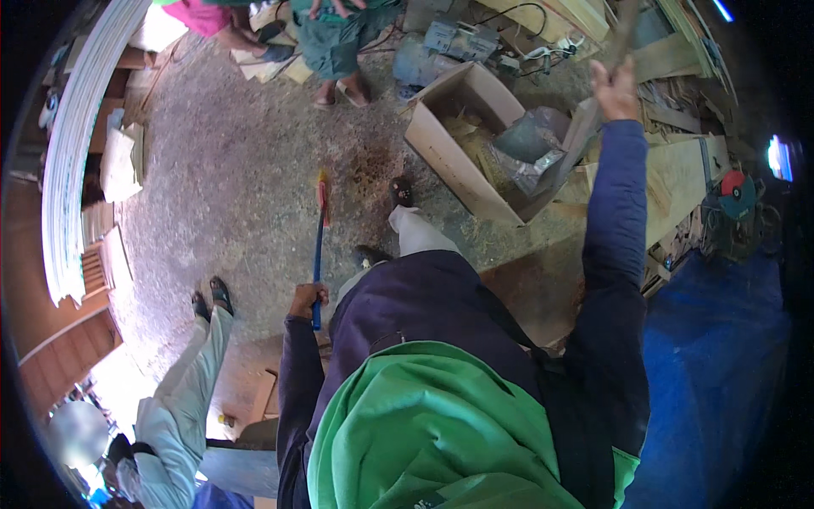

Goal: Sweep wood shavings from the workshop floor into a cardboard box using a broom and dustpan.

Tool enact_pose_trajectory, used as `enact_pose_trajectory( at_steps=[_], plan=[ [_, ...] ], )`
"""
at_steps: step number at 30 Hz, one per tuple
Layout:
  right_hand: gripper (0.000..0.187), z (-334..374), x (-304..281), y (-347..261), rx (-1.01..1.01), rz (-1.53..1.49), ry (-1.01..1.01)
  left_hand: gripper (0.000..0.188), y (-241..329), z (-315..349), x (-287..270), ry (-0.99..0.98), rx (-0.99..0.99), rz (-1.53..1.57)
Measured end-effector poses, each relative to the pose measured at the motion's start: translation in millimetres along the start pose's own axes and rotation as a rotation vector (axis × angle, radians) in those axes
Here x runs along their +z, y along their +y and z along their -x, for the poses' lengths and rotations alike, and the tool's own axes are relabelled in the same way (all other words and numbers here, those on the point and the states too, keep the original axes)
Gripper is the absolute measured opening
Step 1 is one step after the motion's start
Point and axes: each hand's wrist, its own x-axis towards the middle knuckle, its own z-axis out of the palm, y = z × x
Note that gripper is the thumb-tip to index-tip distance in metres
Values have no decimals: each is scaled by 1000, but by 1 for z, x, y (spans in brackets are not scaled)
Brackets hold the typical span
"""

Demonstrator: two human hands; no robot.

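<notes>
My left hand (307,299) is wrapped round a long blue-handled tool (318,270) near its lower end. Its narrow red and yellow head points away from me, close to the floor; I cannot make out its exact kind. My right arm stretches far forward to the right. There my right hand (616,92) grips a wooden strip (626,36), slightly blurred, which runs up past the picture's edge. Just left of that hand stands an open cardboard box (449,157) holding a crumpled grey plastic bag (534,137) and straw-coloured scraps.
Beyond the box sits a grey machine (458,41) with cables. Planks (666,191) and an angle grinder (736,191) lie at right, above a blue tarp (712,382). Two people are at the top; another person (182,382) is lower left. Stacked sheets (80,170) line the left.
</notes>
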Motion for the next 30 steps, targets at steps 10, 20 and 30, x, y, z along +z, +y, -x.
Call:
enact_pose_trajectory(
  at_steps=[10,20,30],
  plan=[
    [37,78,-68,-65,232,-482,410,21,-140,-2,-66,212,362,-855],
    [60,153,-17,-86,219,-489,738,19,-177,7,-81,369,256,-681],
    [47,154,-12,-107,465,-678,513,18,-154,-23,-95,177,119,-1386]
  ],
)
